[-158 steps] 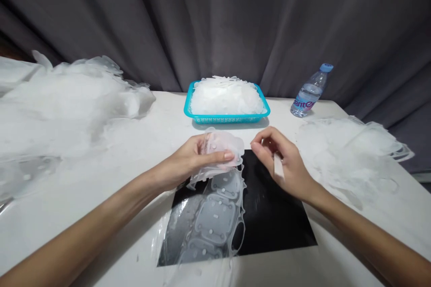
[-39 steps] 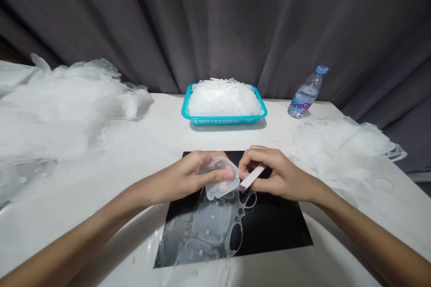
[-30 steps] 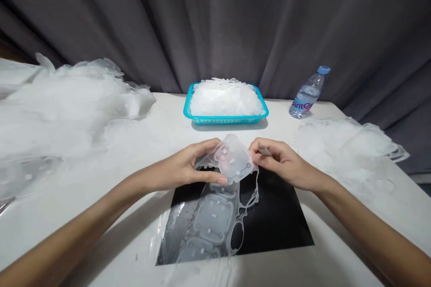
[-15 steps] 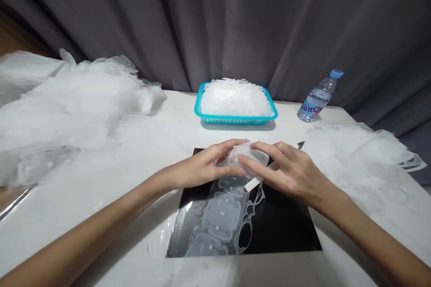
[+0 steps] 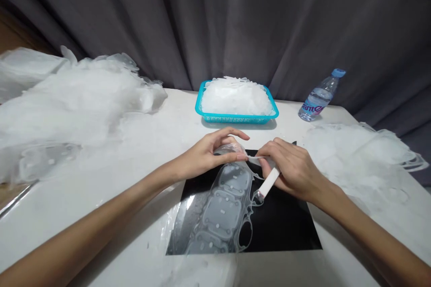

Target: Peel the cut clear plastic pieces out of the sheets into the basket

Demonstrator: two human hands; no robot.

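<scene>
Over the black mat (image 5: 283, 228), my left hand (image 5: 210, 154) pinches the edge of a translucent, rubbery-looking moulded sheet (image 5: 220, 210) between thumb and fingers, with the index finger raised. The sheet hangs toward me in a row of rounded square pads, and thin looped trim runs down its right side. My right hand (image 5: 291, 168) is closed on a translucent flap level with the left thumb. It also keeps a slim white-handled tool (image 5: 269, 182) in the palm; a dark tip shows behind the knuckles. The right fingertips are partly hidden.
A blue basket (image 5: 236, 118) heaped with translucent pieces stands at the back. To its right is a water bottle (image 5: 318, 98). A large pile of translucent sheets (image 5: 77, 98) covers the left; looped scraps (image 5: 363, 157) lie on the right. A grey curtain (image 5: 235, 22) hangs behind.
The right hand has turned and drawn slightly right, pulling the pad from facing up to nearly edge-on. The left index finger has lifted. Earlier, the view shifted left a little.
</scene>
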